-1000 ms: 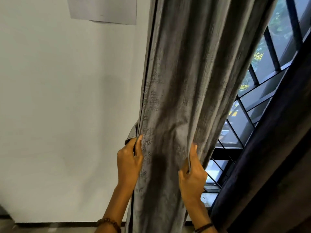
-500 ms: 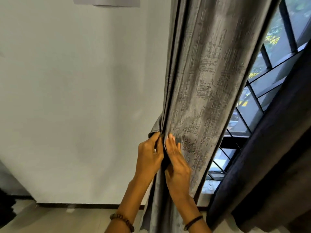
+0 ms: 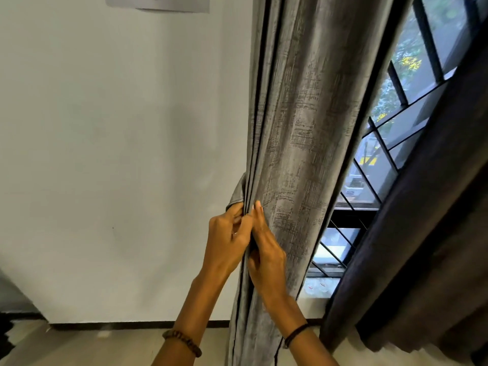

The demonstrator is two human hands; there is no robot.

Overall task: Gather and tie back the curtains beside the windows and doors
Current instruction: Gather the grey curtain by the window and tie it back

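1. Grey textured fabric curtain (image 3: pixel 298 143) hangs between the white painted wall (image 3: pixel 118 128) and the window with black metal grille (image 3: pixel 383 154). It is drawn into narrow vertical folds along its wall-side edge.
2. Left hand (image 3: pixel 227 241): fingers curled round the bunched folds at that edge and pinching them. A small flap of cloth sticks out just above the knuckles.
3. Right hand (image 3: pixel 266 257): touching the left hand, just beside it on the window side. Its fingers lie pressed together, pointing up along the curtain's front, with the thumb tucked into the dark crease. It pinches the same folds; the thumb tip is hidden.
4. Both hands are at about mid-height of the visible curtain.
5. Brown beaded bracelet (image 3: pixel 182 342) on the left wrist; thin black wristband (image 3: pixel 295 334) on the right.
6. Dark brown heavy curtain (image 3: pixel 422 233) hangs on the far right, covering that side of the window, apart from the grey one.
7. White paper sheet (image 3: pixel 158 2) on the wall at the top edge; black skirting strip (image 3: pixel 118 325) where the wall meets the pale floor.
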